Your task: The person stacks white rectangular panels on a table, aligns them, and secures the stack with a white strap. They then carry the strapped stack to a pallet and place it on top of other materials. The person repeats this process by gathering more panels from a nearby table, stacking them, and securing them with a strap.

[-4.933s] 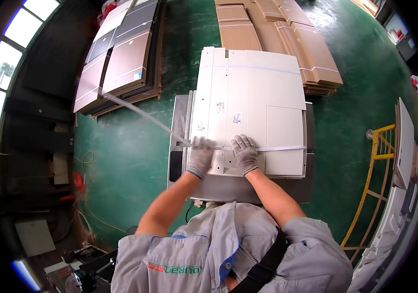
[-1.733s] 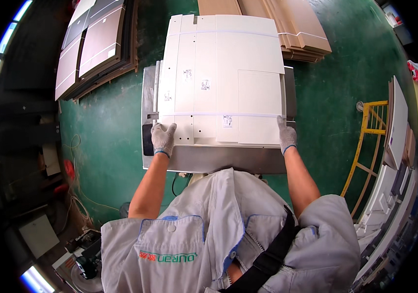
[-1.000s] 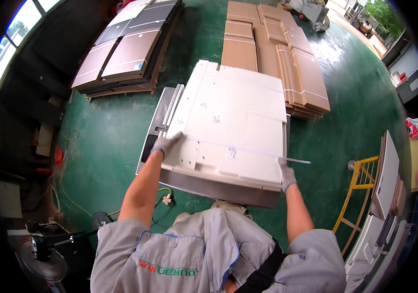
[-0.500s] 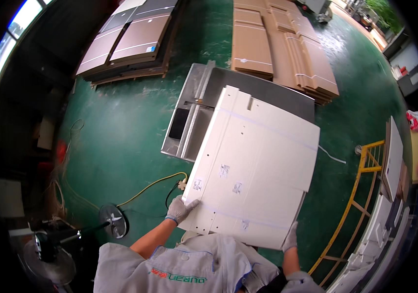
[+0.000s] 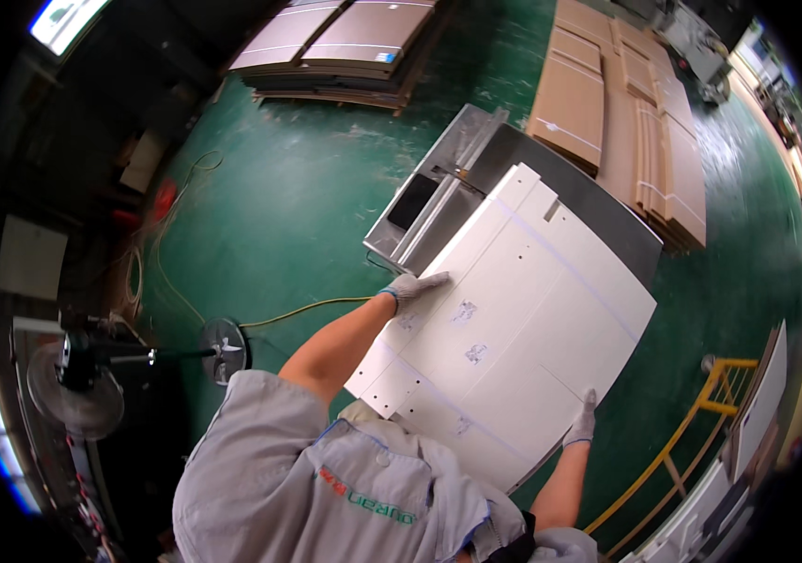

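Observation:
A large flat white carton (image 5: 523, 319), bound with thin straps, is lifted off the grey metal machine table (image 5: 523, 164) and swung toward my body. My left hand (image 5: 412, 287), in a grey glove, grips the carton's left edge. On the opposite edge, low at the right, my gloved right hand (image 5: 581, 424) holds on. The carton's near end hangs over my chest, tilted, and its far end still lies above the table.
Stacks of brown cardboard sheets (image 5: 626, 113) lie on the green floor beyond the table, and a darker stack (image 5: 345, 42) at the far left. A yellow cable (image 5: 298, 310) crosses the floor. A standing fan (image 5: 82, 375) is at my left, a yellow railing (image 5: 701, 422) at the right.
I have lifted the white carton off the machine table and turned to the right with it. Both hands moved from the near corners to its side edges.

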`<control>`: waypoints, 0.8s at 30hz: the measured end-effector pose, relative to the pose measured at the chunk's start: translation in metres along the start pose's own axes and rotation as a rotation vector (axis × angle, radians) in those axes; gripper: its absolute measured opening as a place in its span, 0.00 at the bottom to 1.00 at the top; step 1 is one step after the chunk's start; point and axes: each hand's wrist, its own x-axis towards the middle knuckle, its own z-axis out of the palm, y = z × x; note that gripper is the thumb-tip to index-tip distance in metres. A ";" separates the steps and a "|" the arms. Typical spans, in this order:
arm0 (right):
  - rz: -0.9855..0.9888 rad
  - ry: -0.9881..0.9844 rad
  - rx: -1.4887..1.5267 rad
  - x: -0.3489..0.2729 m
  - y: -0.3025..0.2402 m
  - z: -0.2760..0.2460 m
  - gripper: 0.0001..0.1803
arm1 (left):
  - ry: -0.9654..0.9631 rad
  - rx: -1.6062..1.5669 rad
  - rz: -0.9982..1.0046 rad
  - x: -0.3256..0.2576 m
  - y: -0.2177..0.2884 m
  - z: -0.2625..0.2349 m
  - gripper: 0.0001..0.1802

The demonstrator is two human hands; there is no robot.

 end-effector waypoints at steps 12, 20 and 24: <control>-0.288 -0.123 0.083 -0.073 -0.052 0.105 0.50 | 0.110 -0.068 0.196 -0.092 -0.001 -0.114 0.51; -0.658 0.025 -0.188 -0.083 -0.068 0.357 0.24 | 0.109 -0.595 0.314 -0.102 -0.093 -0.347 0.41; -0.532 -0.173 -0.187 -0.119 -0.050 0.520 0.28 | 0.276 -0.728 0.247 -0.128 -0.124 -0.482 0.39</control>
